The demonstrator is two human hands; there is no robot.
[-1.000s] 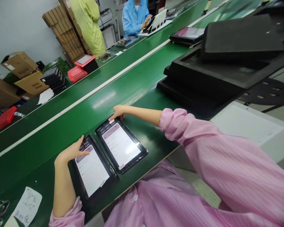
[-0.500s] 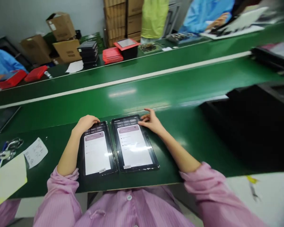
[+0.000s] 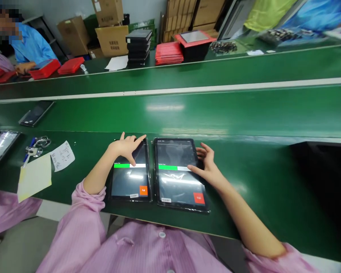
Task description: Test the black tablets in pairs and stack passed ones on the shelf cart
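Note:
Two black tablets lie flat side by side on the green bench, their screens dark with a green-and-white bar and an orange-red square. Over the upper part of the left tablet (image 3: 127, 180) is my left hand (image 3: 126, 147), fingers spread, its thumb at the white part of the bar. My right hand (image 3: 208, 167) is at the right edge of the right tablet (image 3: 177, 189). Its thumb reaches onto the screen at the bar's white end, while the other fingers are bent outward beyond the edge. Neither hand grips a tablet.
Left of the tablets lie a handwritten note (image 3: 62, 156), a yellowish sheet (image 3: 35, 178) and a pen with a metallic item. Another tablet (image 3: 36, 113) lies farther back. A black box (image 3: 324, 182) stands at right. Across the bench, a person in blue (image 3: 32, 43) handles a red tray.
Both screens have switched from a white page to a dark one with a green-and-white bar. My hands have moved from the tablets' top corners down toward the bars, and the view has shifted.

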